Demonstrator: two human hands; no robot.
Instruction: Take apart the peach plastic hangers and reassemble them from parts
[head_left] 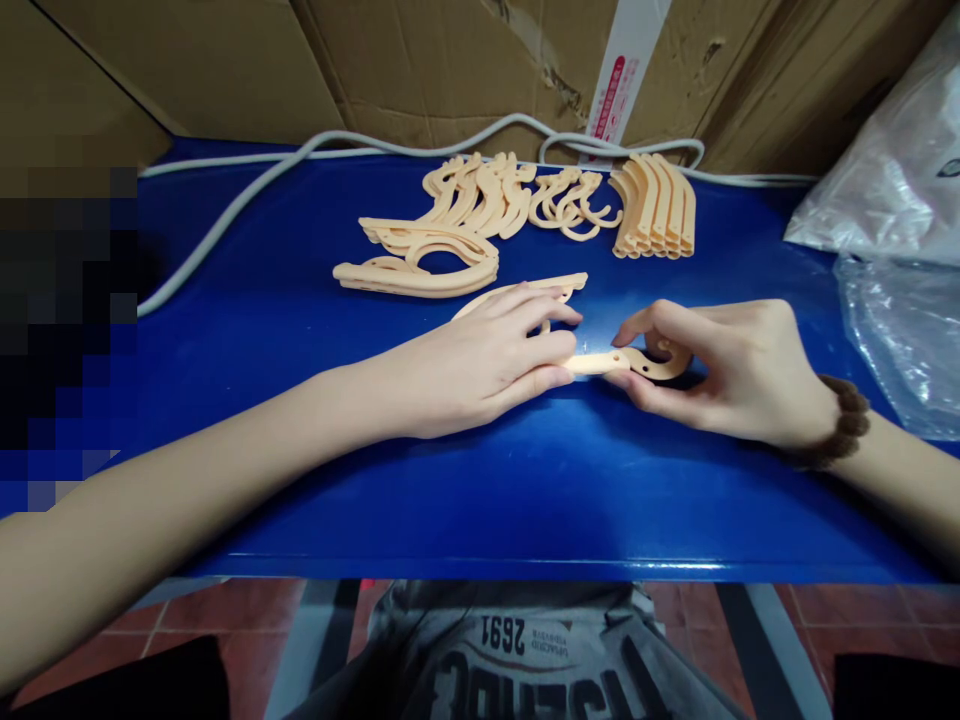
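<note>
Two beige plastic parts of a folding clothes hanger meet in the middle of the blue table. My left hand (499,350) lies palm down, its fingers closed on the hanger arm (596,363) and covering most of it. Beyond those fingers the other curved hanger arm (574,284) sticks out. From the right, my right hand (750,360) pinches the hanger hook (660,368) between thumb and forefinger, at its joint with the arm. Whether the hook is fastened there I cannot tell.
Folded hangers (420,280) lie just behind my left hand. Farther back are piled curved arms (480,195), loose hooks (566,205) and a neat stack of arms (654,210). A white cable (315,140) runs before cardboard boxes (450,70); a plastic bag (892,180) sits right.
</note>
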